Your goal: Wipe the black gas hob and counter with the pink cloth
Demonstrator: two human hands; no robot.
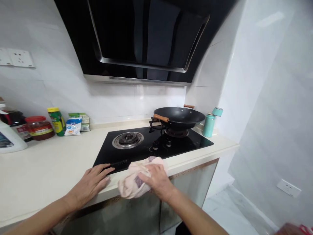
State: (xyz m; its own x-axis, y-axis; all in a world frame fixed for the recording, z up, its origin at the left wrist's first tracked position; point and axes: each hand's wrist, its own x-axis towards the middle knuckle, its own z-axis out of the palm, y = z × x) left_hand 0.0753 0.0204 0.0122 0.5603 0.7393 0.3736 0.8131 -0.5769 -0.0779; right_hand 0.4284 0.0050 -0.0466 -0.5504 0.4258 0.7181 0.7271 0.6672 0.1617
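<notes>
The left hand (91,184) is open and rests on the white surface (36,176), holding nothing, with its fingertips at the near left corner of the black stove (105,153); the right hand (158,181) is bent over a bunched pink cloth (129,186) and has hold of it; the cloth is at the surface's front edge, hanging over a bit; a big black wok (179,118) sits on the stove's right side.

Range hood (156,36): glossy black, looms overhead.
Wok (179,117): black, wooden-handled, sits beside a teal canister (208,126).
Red-lidded jar (40,129): stands beside a yellow-capped green container (56,122).
Wall sockets (21,57): white, at far left.
</notes>
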